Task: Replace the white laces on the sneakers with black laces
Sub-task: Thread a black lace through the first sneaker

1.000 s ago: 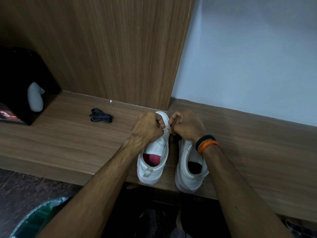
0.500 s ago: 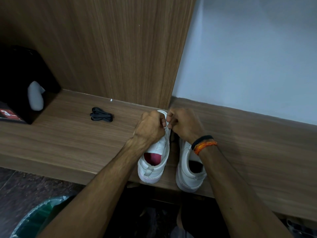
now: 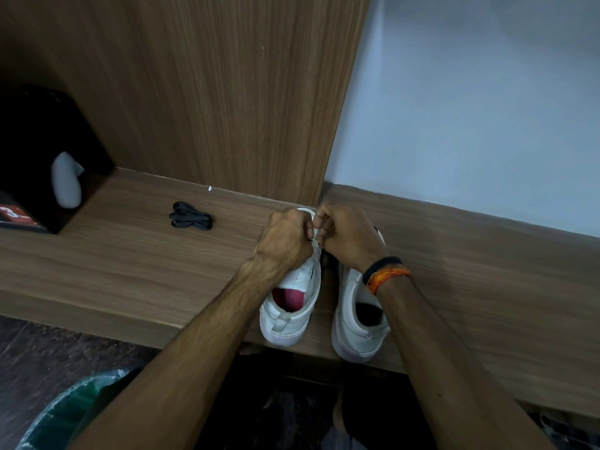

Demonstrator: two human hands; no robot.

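White lace [image 3: 313,234] at the toe end of the left sneaker [image 3: 293,300] sits pinched between my left hand [image 3: 285,243] and right hand [image 3: 349,240], fingers of both curled tight on it. The shoe's long axis runs away from me, heel nearest. Black laces [image 3: 191,219] lie bundled on the table [image 3: 130,264], well off to my left, nearer that hand.

Single head-worn wide-angle view, looking forward and steeply down from above the person's own forearms onto a brown wood-grain ledge [image 3: 123,261]. The camera sits close: the forearms enter from the bottom edge, and a vertical wood-grain panel [image 3: 201,92] with a pale blue-grey wall [image 3: 480,108] fills the upper frame. Straight edges bow slightly near the borders.
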